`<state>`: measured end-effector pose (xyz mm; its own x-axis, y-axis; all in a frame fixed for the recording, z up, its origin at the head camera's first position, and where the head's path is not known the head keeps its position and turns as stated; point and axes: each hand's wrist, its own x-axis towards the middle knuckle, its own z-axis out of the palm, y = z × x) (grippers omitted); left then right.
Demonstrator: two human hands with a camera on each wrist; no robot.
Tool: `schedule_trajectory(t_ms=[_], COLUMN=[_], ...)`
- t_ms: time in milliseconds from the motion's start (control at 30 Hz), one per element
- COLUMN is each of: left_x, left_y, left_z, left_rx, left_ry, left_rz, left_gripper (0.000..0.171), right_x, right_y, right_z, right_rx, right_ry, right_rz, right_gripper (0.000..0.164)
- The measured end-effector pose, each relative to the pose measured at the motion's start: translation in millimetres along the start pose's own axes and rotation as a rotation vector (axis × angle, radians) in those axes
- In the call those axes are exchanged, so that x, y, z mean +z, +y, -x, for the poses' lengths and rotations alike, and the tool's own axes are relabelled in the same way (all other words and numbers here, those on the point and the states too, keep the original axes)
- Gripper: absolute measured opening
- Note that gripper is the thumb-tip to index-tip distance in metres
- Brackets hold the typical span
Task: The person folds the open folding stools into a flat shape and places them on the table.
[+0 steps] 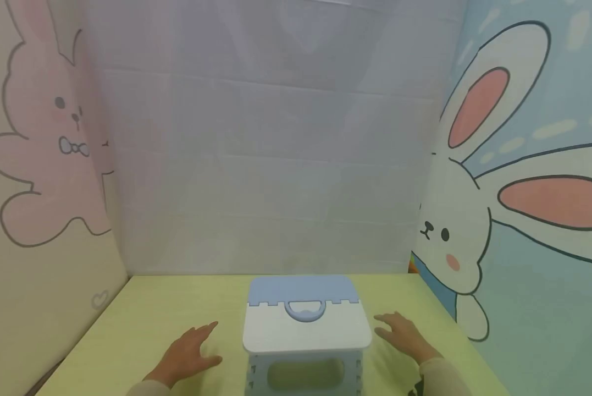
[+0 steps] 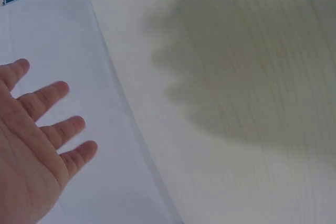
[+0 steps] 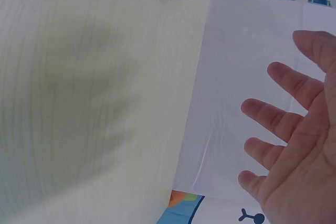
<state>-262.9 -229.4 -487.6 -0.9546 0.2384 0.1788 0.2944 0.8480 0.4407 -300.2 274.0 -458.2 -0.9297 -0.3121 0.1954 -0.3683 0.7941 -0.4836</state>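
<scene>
Stool top (image 1: 308, 331) shows whole only in the head view.

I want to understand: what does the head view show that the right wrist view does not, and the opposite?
Only the head view shows the left hand, the pink rabbit and the whole top of the stool. Only the right wrist view shows the right hand from its palm side. Both show that hand, the table and the white wall.

Stool (image 1: 308, 336) on table (image 1: 192, 300), before backdrop (image 1: 276, 165)
</scene>
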Motion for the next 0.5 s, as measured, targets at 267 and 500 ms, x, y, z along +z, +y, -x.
schedule_trajectory(t_ms=[267, 500], left_x=[-0.2, -2.8], left_y=[2.6, 5.9], left_z=[-1.6, -4.5], left_rx=[0.087, 0.071], left_ry=[0.076, 0.079], left_rz=[0.113, 0.275], left_gripper=[0.061, 0.050], right_x=[-1.3, -5.0], right_y=[-2.2, -13.1], right_z=[1.4, 5.2], right_rx=[0.020, -0.039], right_ry=[-0.024, -0.012], right_rz=[-0.093, -0.174], right_gripper=[0.032, 0.033])
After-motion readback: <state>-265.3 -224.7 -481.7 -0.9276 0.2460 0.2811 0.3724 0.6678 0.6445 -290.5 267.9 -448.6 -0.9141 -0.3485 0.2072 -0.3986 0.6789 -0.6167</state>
